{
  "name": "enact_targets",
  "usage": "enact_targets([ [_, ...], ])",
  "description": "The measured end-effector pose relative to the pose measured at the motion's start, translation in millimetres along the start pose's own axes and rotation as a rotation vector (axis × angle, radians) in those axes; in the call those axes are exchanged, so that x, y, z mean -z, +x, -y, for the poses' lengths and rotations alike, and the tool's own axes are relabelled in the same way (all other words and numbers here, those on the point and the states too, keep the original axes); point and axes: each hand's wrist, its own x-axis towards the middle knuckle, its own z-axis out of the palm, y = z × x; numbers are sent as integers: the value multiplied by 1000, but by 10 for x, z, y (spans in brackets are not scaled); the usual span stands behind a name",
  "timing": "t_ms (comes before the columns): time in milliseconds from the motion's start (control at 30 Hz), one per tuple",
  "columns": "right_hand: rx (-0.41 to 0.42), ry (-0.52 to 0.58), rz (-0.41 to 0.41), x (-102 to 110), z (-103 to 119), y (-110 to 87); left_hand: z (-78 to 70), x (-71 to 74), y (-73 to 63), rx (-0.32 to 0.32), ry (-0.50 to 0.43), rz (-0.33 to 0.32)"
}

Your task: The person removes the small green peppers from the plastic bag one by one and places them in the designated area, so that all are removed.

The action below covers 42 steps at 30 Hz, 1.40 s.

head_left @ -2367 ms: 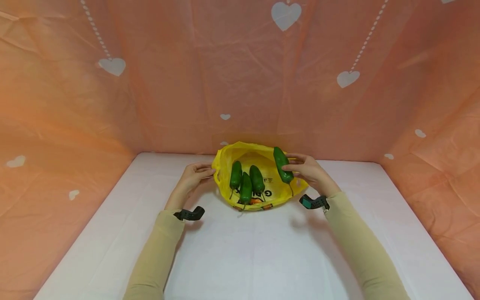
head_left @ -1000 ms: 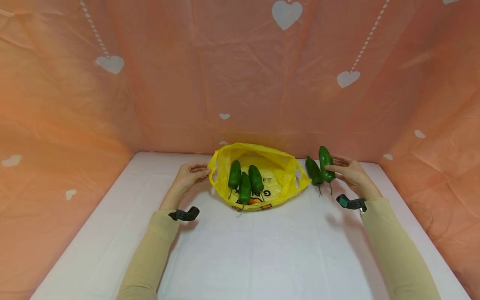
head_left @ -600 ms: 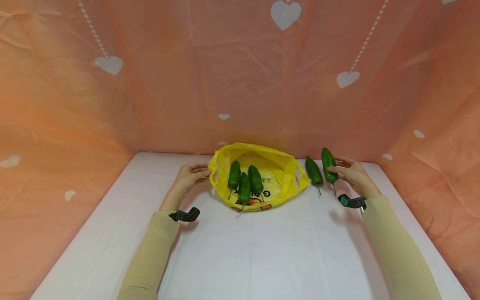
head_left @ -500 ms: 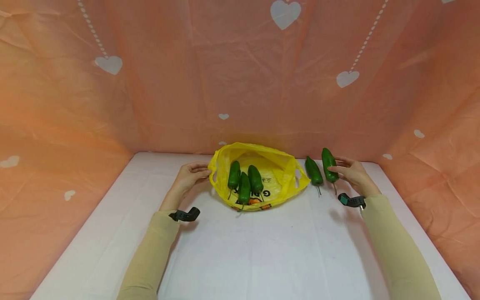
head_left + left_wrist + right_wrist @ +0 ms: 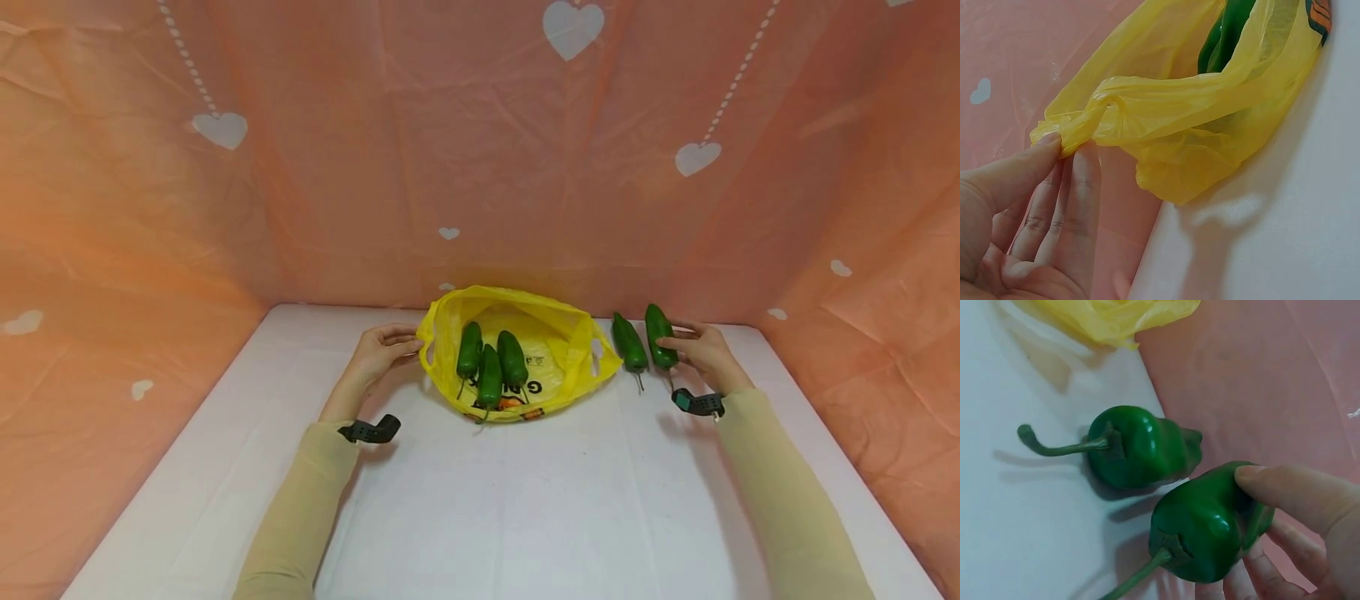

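Observation:
My left hand [image 5: 378, 354] pinches the left handle edge of a yellow plastic bag [image 5: 551, 321] between thumb and fingers; the left wrist view shows the crumpled film [image 5: 1075, 128] in that pinch. Three green peppers [image 5: 490, 379] lie in the mouth of the bag, stems toward me. To the bag's right, one green pepper [image 5: 630, 343] rests on the white table. Just beside it, my right hand [image 5: 705, 350] holds another green pepper [image 5: 661, 337], thumb on top and fingers beneath. In the right wrist view the held pepper [image 5: 1200, 528] sits close to the lying pepper [image 5: 1138, 447].
A white table [image 5: 502, 508] stretches out in front of the bag. Orange-pink cloth [image 5: 495, 167] with white hearts stands behind it and on both sides. A dark wrist strap [image 5: 699, 403] sits on each arm.
My right hand has carried a pepper from over the bag rightward, beside the lying pepper, and lowered it slightly. The bag's right side has come into view; my left hand stays on its edge.

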Motion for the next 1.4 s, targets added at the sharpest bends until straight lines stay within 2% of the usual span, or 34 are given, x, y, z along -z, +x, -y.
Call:
enact_targets([
  [333, -2, -9, -44, -38, -85, 78, -12, 0, -16, -5, -7, -5],
  [600, -29, 29, -24, -40, -142, 115, -2, -3, -12, -8, -11, 14],
  [900, -58, 11, -25, -66, -131, 151, -23, -10, -2, -13, -9, -4],
  [1400, -81, -15, -38, -113, -132, 174, -53, -15, -21, -17, -14, 6],
])
